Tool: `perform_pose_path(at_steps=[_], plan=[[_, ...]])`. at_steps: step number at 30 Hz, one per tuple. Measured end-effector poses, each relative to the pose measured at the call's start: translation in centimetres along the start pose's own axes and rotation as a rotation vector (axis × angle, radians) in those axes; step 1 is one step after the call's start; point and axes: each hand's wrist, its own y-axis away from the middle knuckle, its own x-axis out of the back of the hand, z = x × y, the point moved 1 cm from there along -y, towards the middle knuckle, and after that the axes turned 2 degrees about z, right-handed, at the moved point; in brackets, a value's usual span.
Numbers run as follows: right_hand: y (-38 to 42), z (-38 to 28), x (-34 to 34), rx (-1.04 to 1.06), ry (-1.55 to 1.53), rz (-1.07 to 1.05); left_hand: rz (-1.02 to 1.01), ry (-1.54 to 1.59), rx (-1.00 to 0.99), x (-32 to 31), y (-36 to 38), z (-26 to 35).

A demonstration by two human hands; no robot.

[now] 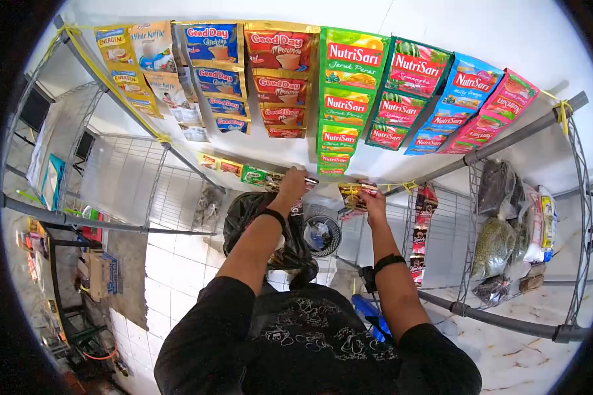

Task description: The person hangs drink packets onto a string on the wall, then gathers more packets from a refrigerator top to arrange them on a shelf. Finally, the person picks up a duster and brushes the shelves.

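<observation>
Nearest the camera, both of your forearms extend forward out of black sleeves, each wrist carrying a black band. Your left hand (292,182) is raised to a row of sachets (244,172) hanging along a cord; its fingers are curled over the cord end of that row, gripping it. Your right hand (373,201) sits just beside it, well apart from your body, with the fingers closed around a dark sachet strip (356,193) at the point where a yellow tie (407,186) meets the grey rail (507,141). The two hands are near each other but not touching.

Below the hands, a black plastic bag (244,210) and a round wire basket (323,234) rest on the white tiled floor (178,263).

To the right, a wire rack (576,197) holds bagged goods (497,243), and a further sachet strip (420,230) hangs down its side.

Farthest out, against the white wall, hang the NutriSari strips (349,99), the Good Day strips (280,79) and the Energen strips (122,66).
</observation>
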Motion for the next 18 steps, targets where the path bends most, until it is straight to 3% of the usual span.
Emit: perform_pose_path(at_steps=[4,11,15,18], plan=[[-1.2,0.9,0.1,0.084,-0.020,-0.014,-0.001,0.065,0.146,2.1,1.2,1.1],[-1.7,0.5,-0.7,0.034,-0.068,0.005,0.401,0.347,0.077,2.4,-0.3,-0.7],[-1.3,0.5,-0.6,0.027,-0.062,0.005,0.389,0.658,0.096,4.2,0.4,1.0],[-1.3,0.7,-0.3,0.026,-0.055,0.007,0.417,0.609,0.118,2.6,0.6,0.7]])
